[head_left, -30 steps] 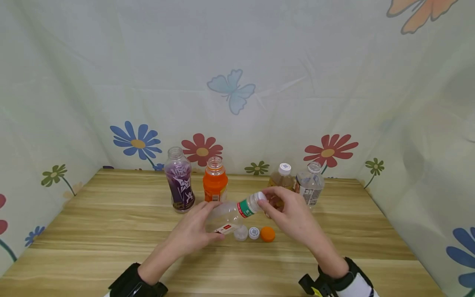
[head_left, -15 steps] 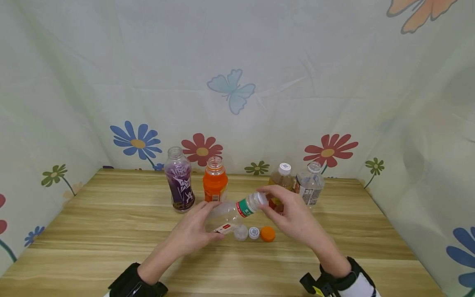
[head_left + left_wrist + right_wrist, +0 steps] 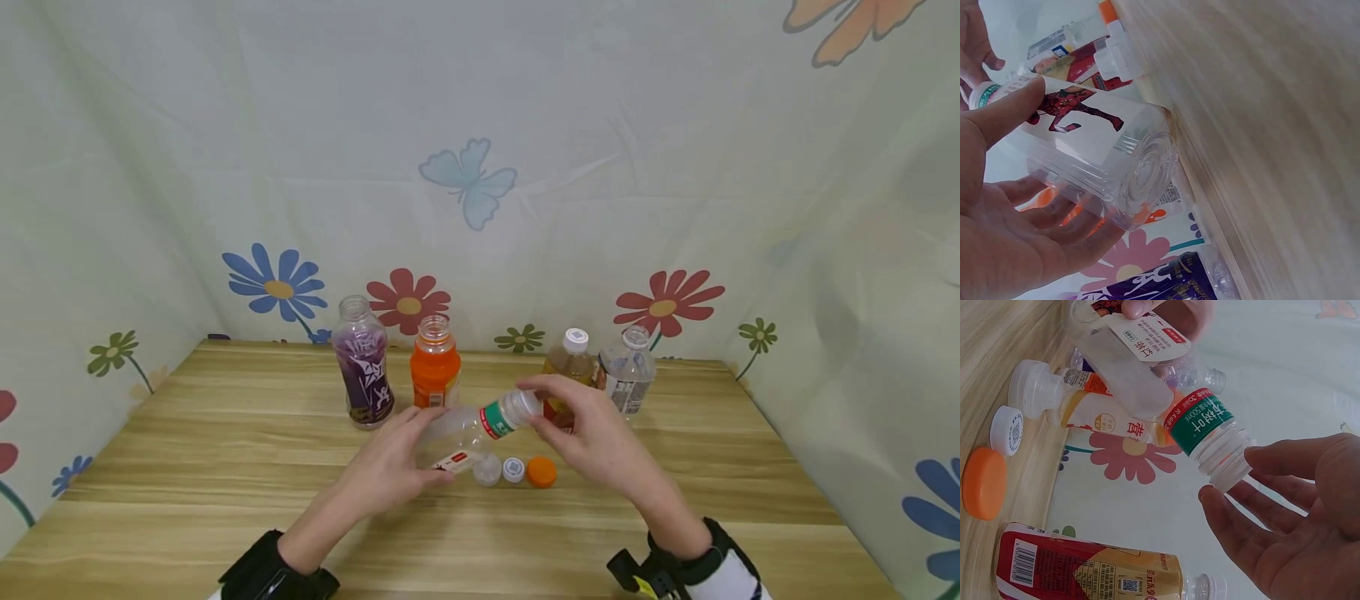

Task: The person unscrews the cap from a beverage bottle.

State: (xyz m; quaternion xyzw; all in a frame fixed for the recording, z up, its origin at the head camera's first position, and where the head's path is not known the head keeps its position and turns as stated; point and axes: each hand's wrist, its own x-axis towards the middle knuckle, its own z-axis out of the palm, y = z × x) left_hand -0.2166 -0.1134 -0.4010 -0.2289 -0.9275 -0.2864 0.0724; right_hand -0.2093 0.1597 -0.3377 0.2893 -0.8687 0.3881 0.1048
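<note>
In the head view my left hand (image 3: 388, 463) holds a clear plastic bottle (image 3: 453, 439) tilted above the table, its neck pointing up to the right. The left wrist view shows the thumb and curled fingers around the bottle's body (image 3: 1094, 134). A green and red band (image 3: 1200, 422) circles the neck. My right hand (image 3: 592, 431) pinches the translucent cap (image 3: 1230, 467) at the bottle's mouth between thumb and fingertips. Below the bottle, a clear cap (image 3: 487, 470), a white cap (image 3: 513, 470) and an orange cap (image 3: 542, 472) lie in a row.
Behind my hands stand an uncapped purple bottle (image 3: 365, 375) and an uncapped orange bottle (image 3: 435, 367). At the right are a white-capped amber bottle (image 3: 570, 362), partly hidden by my right hand, and a clear bottle (image 3: 628, 375). A floral curtain (image 3: 480, 275) backs the wooden table (image 3: 225, 417).
The fingers of my right hand have shifted slightly around the cap, and the right wrist has moved a little to the right. The left hand and bottle have stayed nearly still.
</note>
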